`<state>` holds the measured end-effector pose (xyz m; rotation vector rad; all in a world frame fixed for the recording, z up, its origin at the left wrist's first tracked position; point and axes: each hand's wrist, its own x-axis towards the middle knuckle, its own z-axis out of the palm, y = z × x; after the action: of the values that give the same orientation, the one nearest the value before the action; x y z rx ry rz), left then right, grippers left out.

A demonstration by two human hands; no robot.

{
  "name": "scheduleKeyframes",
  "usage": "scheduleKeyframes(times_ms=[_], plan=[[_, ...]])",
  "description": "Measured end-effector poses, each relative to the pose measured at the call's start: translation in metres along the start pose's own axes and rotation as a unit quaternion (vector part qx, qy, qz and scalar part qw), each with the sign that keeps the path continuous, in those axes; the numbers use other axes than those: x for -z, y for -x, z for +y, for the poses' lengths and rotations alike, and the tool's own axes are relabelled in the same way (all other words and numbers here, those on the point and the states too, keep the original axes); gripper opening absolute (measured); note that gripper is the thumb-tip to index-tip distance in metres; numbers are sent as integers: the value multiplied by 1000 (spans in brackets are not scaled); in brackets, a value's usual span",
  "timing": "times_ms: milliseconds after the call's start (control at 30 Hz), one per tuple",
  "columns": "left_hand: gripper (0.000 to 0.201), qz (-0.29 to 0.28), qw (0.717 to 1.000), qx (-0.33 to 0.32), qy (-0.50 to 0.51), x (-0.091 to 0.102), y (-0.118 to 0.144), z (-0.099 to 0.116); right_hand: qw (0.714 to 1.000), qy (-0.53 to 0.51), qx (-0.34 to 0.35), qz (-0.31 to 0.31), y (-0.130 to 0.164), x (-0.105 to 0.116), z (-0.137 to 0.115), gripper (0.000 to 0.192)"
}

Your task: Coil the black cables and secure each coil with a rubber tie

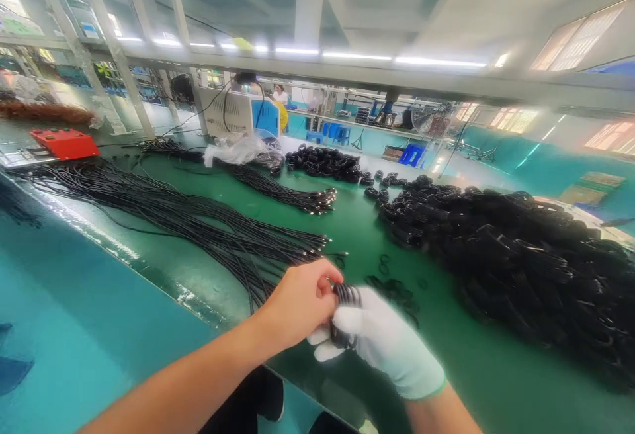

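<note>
White cloth glove (381,345) (knit), glossy green table (357,229), black rubbery cables (198,222).

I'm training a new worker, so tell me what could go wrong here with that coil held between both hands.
The coiled cable, pinched between the bare left hand and gloved right hand, might spring loose and unwind. Held at the table edge, it could drop to the floor. The loose cable bundle nearby could snag it.

The left hand (297,305) is bare; the right hand (381,341) wears a white glove.
</note>
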<state>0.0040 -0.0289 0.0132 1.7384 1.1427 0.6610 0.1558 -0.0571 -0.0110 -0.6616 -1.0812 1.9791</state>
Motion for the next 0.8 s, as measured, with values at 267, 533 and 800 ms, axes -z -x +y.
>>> scheduleKeyframes(times_ms=[267,533,800], plan=[[11,8,997,15,-73,-7,-10,-12,998,35,-36,27,-5,3,9,23],[18,-6,995,-25,-100,14,-11,-7,997,-26,-50,60,2,9,6,29],[4,-2,952,-92,-293,8,-90,-30,966,-92,41,237,21,58,-32,35]])
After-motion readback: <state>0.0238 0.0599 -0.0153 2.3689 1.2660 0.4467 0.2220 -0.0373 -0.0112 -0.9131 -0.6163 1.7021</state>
